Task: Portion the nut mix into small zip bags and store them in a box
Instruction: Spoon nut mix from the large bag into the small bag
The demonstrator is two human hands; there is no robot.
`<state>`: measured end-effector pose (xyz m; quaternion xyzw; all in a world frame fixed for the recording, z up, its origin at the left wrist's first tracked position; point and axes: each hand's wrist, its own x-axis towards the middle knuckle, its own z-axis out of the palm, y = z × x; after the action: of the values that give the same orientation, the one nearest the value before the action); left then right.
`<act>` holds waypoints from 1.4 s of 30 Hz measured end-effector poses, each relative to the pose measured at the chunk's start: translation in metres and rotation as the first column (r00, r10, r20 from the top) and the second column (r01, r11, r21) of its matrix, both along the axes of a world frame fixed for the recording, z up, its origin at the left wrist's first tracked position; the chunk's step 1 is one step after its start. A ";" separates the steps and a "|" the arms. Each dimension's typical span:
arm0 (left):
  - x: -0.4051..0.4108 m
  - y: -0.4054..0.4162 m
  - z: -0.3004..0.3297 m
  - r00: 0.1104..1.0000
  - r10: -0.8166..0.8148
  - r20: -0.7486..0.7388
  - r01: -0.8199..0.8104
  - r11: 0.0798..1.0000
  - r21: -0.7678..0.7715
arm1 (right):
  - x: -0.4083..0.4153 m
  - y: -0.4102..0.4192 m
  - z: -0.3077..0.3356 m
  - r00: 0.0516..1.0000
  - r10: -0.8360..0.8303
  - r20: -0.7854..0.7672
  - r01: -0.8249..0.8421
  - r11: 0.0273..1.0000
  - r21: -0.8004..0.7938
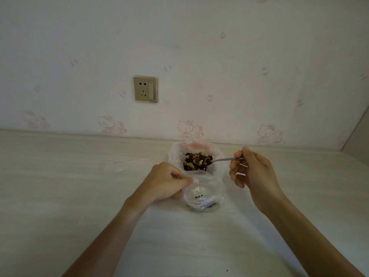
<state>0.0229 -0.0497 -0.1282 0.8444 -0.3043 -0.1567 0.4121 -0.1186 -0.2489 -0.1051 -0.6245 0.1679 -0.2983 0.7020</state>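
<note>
A pale table (79,186) runs along cartoon-cat wallpaper (199,56) with a socket (145,89). The big plastic bag (175,151) holds nut mix (191,163). The left hand (169,179) pinches the small zip bag (203,193) open just beside it; the right hand (251,170) pinches a loaded spoon (211,161).

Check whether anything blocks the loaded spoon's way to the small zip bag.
Nothing visible does. The spoon, in the right hand, hangs over the nut mix; the small zip bag, held open by the left hand, sits just nearer.
</note>
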 end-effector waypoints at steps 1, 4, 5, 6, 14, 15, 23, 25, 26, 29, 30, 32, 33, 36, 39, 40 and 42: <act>0.000 0.000 0.000 1.000 0.002 0.001 -0.002 1.000 -0.011 | -0.005 0.002 0.001 1.000 0.013 0.001 -0.013 1.000 -0.011; -0.002 0.000 0.002 1.000 0.002 0.005 -0.001 0.999 -0.035 | -0.019 0.005 0.000 0.999 0.029 -0.021 -0.030 0.995 -0.091; -0.002 0.000 0.002 1.000 0.002 0.004 -0.002 0.999 -0.043 | -0.022 0.006 -0.001 0.999 0.032 -0.030 -0.036 0.989 -0.145; -0.002 0.000 0.003 1.000 0.003 0.003 -0.003 0.999 -0.050 | -0.026 0.007 -0.002 0.999 0.041 -0.035 -0.047 0.976 -0.211; -0.003 0.002 0.005 1.000 -0.008 -0.001 0.008 0.992 -0.124 | -0.044 0.010 -0.004 0.987 0.127 -0.103 -0.157 0.558 -0.815; -0.003 0.002 0.005 1.000 -0.011 0.000 0.011 0.992 -0.122 | -0.045 0.009 -0.003 0.988 0.120 -0.096 -0.146 0.530 -0.835; -0.001 0.007 0.009 0.998 -0.061 0.001 0.061 0.995 -0.077 | -0.035 0.004 0.008 0.989 0.013 0.145 0.045 0.920 -0.390; 0.000 0.007 0.007 0.998 -0.068 -0.001 0.068 0.996 -0.055 | -0.025 -0.001 0.007 0.989 -0.053 0.139 0.087 0.963 -0.255; 0.001 0.007 0.007 0.998 -0.065 0.001 0.065 0.997 -0.050 | -0.018 -0.003 0.005 0.989 -0.077 0.123 0.102 0.971 -0.216; 0.005 0.005 0.004 1.000 -0.012 0.016 0.013 0.998 -0.066 | 0.002 -0.009 0.000 0.991 -0.119 0.056 0.128 0.973 -0.194; 0.007 0.005 0.002 0.999 0.035 0.033 -0.032 0.996 -0.077 | 0.009 -0.011 -0.002 0.991 -0.129 0.034 0.133 0.969 -0.208; 0.012 0.005 -0.004 0.974 0.174 0.147 -0.163 0.983 -0.085 | 0.022 -0.013 -0.005 0.988 -0.155 -0.003 0.149 0.951 -0.271; 0.014 0.004 -0.007 0.942 0.251 0.221 -0.235 0.967 -0.093 | 0.028 -0.013 -0.006 0.986 -0.169 -0.013 0.156 0.935 -0.317; 0.020 0.003 -0.010 0.874 0.387 0.293 -0.367 0.922 -0.121 | 0.040 -0.010 -0.010 0.979 -0.206 -0.012 0.180 0.879 -0.441; 0.022 -0.006 -0.012 0.895 0.361 0.261 -0.356 0.932 -0.067 | 0.046 -0.007 -0.017 0.977 -0.214 0.009 0.191 0.855 -0.482; 0.021 -0.009 -0.013 0.901 0.343 0.265 -0.342 0.938 -0.052 | 0.047 -0.006 -0.020 0.979 -0.205 0.011 0.184 0.855 -0.485; 0.020 -0.016 -0.016 0.911 0.314 0.267 -0.311 0.949 -0.057 | 0.048 -0.006 -0.025 0.983 -0.184 0.004 0.164 0.868 -0.468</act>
<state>0.0433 -0.0655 -0.1441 0.8929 -0.2203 0.0308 0.3915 -0.0704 -0.2548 -0.1301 -0.7631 0.1612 -0.3789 0.4981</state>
